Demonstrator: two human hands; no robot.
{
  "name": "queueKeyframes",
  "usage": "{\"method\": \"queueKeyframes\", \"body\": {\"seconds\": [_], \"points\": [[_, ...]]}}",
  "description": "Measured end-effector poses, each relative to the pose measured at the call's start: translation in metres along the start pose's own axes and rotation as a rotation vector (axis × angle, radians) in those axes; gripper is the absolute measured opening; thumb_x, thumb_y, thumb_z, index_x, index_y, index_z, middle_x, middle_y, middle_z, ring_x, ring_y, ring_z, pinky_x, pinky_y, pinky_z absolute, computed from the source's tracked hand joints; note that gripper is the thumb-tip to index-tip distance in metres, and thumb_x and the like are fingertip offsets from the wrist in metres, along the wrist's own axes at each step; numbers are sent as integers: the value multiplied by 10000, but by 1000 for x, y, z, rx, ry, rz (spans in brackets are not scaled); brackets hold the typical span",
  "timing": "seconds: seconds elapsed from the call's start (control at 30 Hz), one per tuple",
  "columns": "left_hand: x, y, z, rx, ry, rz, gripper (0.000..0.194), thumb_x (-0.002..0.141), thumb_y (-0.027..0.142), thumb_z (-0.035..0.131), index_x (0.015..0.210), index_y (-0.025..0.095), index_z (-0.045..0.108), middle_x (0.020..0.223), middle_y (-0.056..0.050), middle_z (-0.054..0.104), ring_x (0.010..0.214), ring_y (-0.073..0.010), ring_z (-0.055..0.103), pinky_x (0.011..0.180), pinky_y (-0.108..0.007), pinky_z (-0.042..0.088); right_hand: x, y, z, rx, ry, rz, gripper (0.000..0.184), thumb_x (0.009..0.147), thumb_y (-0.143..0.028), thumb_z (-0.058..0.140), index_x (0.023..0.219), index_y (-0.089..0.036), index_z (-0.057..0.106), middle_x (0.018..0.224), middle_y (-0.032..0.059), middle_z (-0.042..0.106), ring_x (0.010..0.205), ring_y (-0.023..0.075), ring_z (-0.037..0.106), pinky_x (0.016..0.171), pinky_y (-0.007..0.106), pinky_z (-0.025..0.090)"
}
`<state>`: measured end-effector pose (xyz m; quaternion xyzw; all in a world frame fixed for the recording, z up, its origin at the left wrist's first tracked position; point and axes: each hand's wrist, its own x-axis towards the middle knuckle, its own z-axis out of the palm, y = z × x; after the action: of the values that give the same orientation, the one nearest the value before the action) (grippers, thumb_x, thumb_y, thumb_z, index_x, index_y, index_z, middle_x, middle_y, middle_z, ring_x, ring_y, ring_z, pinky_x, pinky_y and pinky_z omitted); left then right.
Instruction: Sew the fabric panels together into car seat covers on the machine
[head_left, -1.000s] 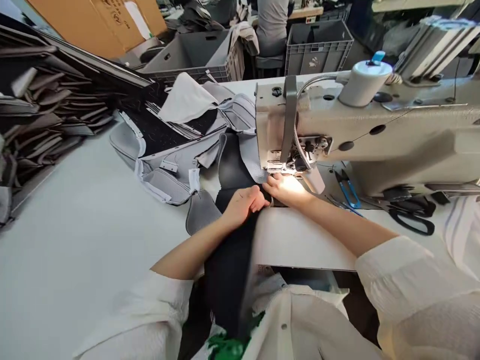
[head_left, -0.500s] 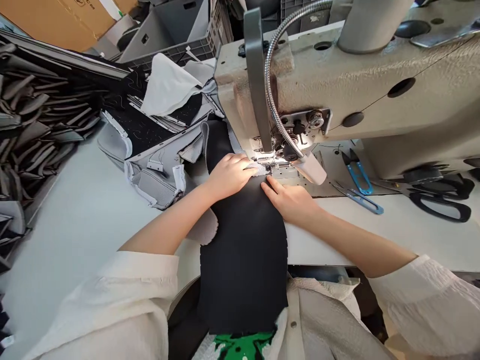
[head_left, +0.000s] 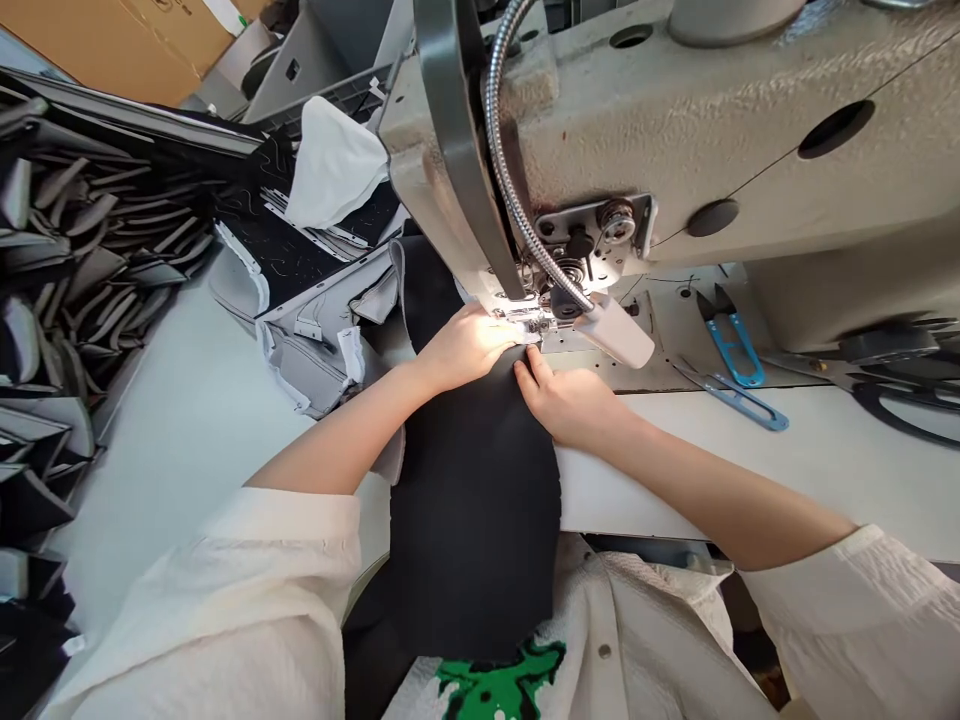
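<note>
A long black fabric panel [head_left: 476, 500] with a grey underside runs from my lap up to the sewing machine [head_left: 675, 150]. My left hand [head_left: 469, 345] is closed on the panel's upper part, fingers bunched just left of the lit presser foot [head_left: 534, 325]. A strip of pale fabric shows under those fingertips. On the panel's right edge, my right hand [head_left: 574, 400] grips the material, two fingertips pressed on top just below the foot. Its remaining fingers are partly hidden. Light from the lamp [head_left: 616, 332] washes out detail at the needle.
Two blue thread snips [head_left: 731, 340] and black-handled scissors [head_left: 892, 380] lie right of the needle area. Sewn grey and black pieces [head_left: 315, 355] with a white cloth [head_left: 334, 165] are left of the machine. Stacked fabric pieces [head_left: 82, 240] fill the far left; a grey crate [head_left: 322, 60] stands behind.
The view has shifted, so the machine looks larger and further left. My left fingers are bunched closer to the presser foot. The panel's lower edge sits slightly higher; my right hand stays beside the foot.
</note>
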<state>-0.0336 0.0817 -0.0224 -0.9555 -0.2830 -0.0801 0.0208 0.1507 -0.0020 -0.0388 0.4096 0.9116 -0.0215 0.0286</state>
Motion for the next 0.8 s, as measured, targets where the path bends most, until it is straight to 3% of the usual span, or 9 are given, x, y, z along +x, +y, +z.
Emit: {"method": "queueKeyframes", "body": {"seconds": [0.17, 0.4, 0.67, 0.8], "points": [[4, 18, -5, 22, -107, -1, 307, 884, 107, 426, 1007, 184, 696, 1055, -55, 695, 1057, -206, 585, 999, -358, 407, 0, -4, 3, 33, 58, 1, 550, 871, -27, 253, 1400, 40, 389, 1423, 351, 295, 663, 214, 640, 473, 315, 402], [4, 30, -1, 114, -67, -37, 292, 905, 112, 429, 1046, 154, 682, 1088, -119, 634, 1065, -249, 545, 953, -391, 425, -9, -13, 8, 25, 148, 24, 507, 876, 8, 259, 1307, 13, 525, 1294, 299, 527, 697, 209, 627, 496, 306, 384], [12, 32, 15, 252, -68, -54, 264, 920, 126, 415, 935, 127, 679, 908, -118, 636, 889, -239, 584, 851, -387, 433, -4, -11, 12, -43, 136, 106, 544, 860, -3, 260, 1374, 9, 437, 1421, 272, 411, 647, 170, 596, 493, 301, 354], [9, 29, 16, 244, -52, -45, 281, 934, 135, 404, 964, 137, 683, 924, -111, 651, 952, -250, 582, 827, -375, 432, -7, -8, 11, -42, 117, 104, 592, 820, -20, 332, 1407, -30, 406, 1443, 247, 396, 666, 175, 598, 500, 301, 352]]}}
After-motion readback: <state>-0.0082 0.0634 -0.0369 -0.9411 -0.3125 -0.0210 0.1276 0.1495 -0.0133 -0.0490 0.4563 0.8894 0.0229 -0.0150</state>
